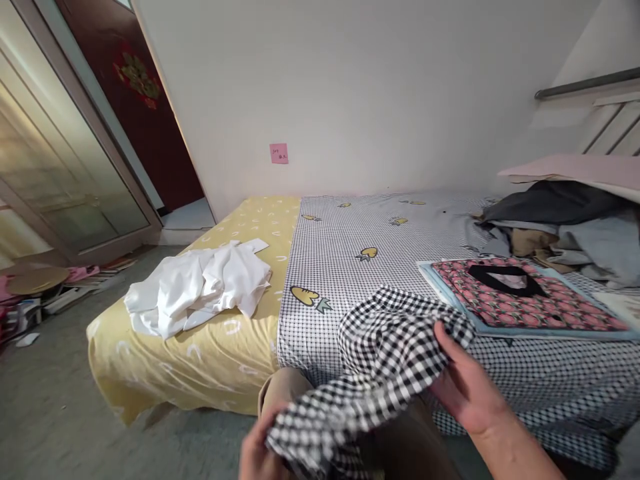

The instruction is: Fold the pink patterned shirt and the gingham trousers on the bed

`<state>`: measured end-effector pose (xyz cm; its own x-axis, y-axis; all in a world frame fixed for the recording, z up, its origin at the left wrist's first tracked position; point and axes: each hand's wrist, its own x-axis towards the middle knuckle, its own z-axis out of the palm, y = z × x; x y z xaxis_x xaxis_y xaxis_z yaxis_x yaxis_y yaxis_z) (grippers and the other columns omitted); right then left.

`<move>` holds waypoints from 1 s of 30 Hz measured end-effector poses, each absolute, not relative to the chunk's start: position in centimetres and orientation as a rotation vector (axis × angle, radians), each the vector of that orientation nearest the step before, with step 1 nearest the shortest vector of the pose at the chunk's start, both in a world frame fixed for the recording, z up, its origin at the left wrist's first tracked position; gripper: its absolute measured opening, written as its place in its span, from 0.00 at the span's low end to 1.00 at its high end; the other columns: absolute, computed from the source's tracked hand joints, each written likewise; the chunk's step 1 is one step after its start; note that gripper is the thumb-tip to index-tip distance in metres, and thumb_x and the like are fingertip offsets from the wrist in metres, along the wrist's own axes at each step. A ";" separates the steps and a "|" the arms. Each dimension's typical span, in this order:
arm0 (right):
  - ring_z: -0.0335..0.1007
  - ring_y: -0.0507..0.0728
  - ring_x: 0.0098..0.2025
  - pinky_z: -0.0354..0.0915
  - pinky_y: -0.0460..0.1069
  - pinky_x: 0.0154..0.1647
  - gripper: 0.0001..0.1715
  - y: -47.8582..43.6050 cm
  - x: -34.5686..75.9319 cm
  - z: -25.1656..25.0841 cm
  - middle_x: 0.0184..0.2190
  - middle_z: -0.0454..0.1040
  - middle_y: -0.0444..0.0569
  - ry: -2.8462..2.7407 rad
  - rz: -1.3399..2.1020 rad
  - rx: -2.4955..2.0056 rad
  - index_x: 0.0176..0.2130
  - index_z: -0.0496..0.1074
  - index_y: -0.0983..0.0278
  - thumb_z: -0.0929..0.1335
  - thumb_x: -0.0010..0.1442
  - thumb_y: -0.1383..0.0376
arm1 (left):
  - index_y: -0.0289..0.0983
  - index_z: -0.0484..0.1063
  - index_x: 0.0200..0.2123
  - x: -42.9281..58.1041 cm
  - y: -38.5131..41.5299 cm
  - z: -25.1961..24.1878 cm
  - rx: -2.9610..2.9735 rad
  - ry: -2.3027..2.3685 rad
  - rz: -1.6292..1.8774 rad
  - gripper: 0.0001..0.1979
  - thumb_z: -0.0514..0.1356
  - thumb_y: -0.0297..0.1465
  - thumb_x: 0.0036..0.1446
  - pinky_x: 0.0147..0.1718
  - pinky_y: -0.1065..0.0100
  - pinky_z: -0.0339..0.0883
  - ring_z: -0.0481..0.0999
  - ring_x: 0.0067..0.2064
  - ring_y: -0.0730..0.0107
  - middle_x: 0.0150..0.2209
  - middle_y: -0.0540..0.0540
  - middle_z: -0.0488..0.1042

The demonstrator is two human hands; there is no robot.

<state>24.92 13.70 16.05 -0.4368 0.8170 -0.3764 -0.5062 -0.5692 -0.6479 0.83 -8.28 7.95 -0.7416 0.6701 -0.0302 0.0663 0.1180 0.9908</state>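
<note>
A black-and-white checked garment (380, 373) hangs bunched over my lap at the bed's near edge. My right hand (467, 387) grips its upper right part, thumb on top of the cloth. My left hand (257, 453) holds its lower left end at the bottom of the view, fingers partly hidden under the fabric. Both hands are closed on the cloth.
A crumpled white garment (200, 287) lies on the yellow sheet (200, 360). A folded floral piece (525, 300) rests on the checked bedspread (340, 260) to the right, with a clothes pile (560, 227) behind it. Clutter (35, 293) lies on the floor at left.
</note>
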 end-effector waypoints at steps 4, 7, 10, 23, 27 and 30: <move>0.80 0.62 0.47 0.77 0.57 0.53 0.18 15.5 20.8 21.4 0.39 0.84 0.49 -0.834 1.950 -0.539 0.38 0.80 0.61 0.78 0.54 0.51 | 0.38 0.83 0.40 -5.3 -4.4 21.1 0.693 2.212 1.919 0.21 0.59 0.33 0.40 0.48 0.56 0.74 0.80 0.48 0.52 0.40 0.46 0.85; 0.78 0.61 0.52 0.74 0.57 0.57 0.20 15.8 17.7 25.4 0.45 0.83 0.49 -0.952 1.858 -0.328 0.41 0.79 0.59 0.75 0.58 0.48 | 0.36 0.82 0.40 -7.0 -2.4 31.6 0.823 2.121 2.308 0.23 0.55 0.26 0.39 0.49 0.55 0.73 0.80 0.44 0.60 0.37 0.49 0.84; 0.70 0.59 0.62 0.70 0.57 0.62 0.17 16.1 16.9 27.5 0.53 0.80 0.46 -0.984 1.790 -0.168 0.45 0.79 0.55 0.70 0.65 0.48 | 0.43 0.80 0.45 -5.3 -3.1 37.4 1.333 2.151 2.505 0.24 0.54 0.22 0.47 0.49 0.57 0.73 0.79 0.46 0.63 0.41 0.54 0.82; 0.77 0.59 0.53 0.66 0.61 0.60 0.10 26.9 21.0 13.9 0.54 0.78 0.56 -0.809 1.856 -1.210 0.45 0.75 0.60 0.73 0.62 0.66 | 0.54 0.82 0.46 8.8 -1.2 7.7 1.418 1.392 1.158 0.17 0.70 0.43 0.51 0.64 0.22 0.35 0.68 0.63 0.23 0.60 0.39 0.75; 0.80 0.55 0.37 0.73 0.51 0.45 0.14 22.1 21.5 8.2 0.37 0.82 0.50 -0.751 1.822 -1.142 0.42 0.74 0.62 0.75 0.55 0.72 | 0.55 0.83 0.45 8.6 -2.4 4.6 1.441 1.382 0.967 0.15 0.64 0.49 0.56 0.60 0.41 0.61 0.79 0.53 0.37 0.50 0.41 0.83; 0.80 0.57 0.32 0.73 0.50 0.34 0.18 16.8 20.3 5.7 0.34 0.82 0.49 -0.822 1.996 -1.149 0.43 0.73 0.62 0.77 0.54 0.63 | 0.47 0.84 0.46 6.5 -3.2 5.0 1.296 1.454 1.006 0.22 0.62 0.53 0.57 0.53 0.50 0.69 0.81 0.49 0.43 0.45 0.39 0.85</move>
